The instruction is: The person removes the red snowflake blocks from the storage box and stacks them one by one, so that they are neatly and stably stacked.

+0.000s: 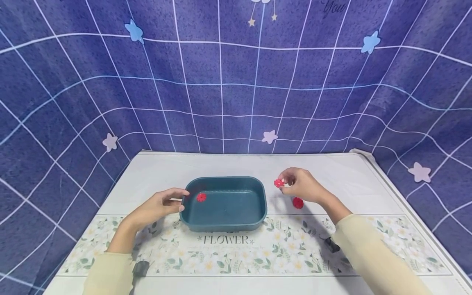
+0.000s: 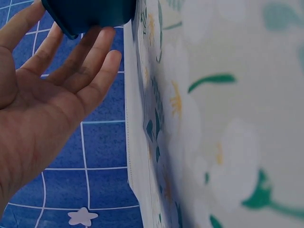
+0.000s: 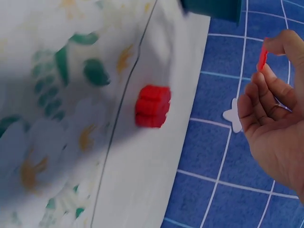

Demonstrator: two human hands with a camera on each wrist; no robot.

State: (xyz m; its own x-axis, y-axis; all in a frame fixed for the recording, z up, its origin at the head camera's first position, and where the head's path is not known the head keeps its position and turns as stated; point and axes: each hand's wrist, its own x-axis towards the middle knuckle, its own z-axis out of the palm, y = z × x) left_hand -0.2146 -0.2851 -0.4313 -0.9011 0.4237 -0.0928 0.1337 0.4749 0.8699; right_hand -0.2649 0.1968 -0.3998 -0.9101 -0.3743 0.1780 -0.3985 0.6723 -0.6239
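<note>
My left hand (image 1: pixel 162 203) touches the left end of a dark teal plastic tub (image 1: pixel 223 226) with fairly straight fingers. In the left wrist view, that hand's fingers (image 2: pixel 88 69) are spread against the tub's outer wall. One red flower-shaped disc (image 1: pixel 201 197) lies inside the tub, toward its left end. To the right of the tub, my right hand (image 1: pixel 303 186) pinches another red notched disc (image 1: pixel 279 183) between thumb and fingertips, above the table; it shows edge-on (image 3: pixel 262 57) in the right wrist view. Below that hand, a short stack of red discs (image 3: pixel 153 106) sits on the table.
A white cloth with a floral band (image 1: pixel 291 252) and printed lettering covers the table. Blue curtain (image 1: pixel 236 98) with a grid and star pattern surrounds the back and both sides. Dark straps (image 1: pixel 141 268) show by the sleeves.
</note>
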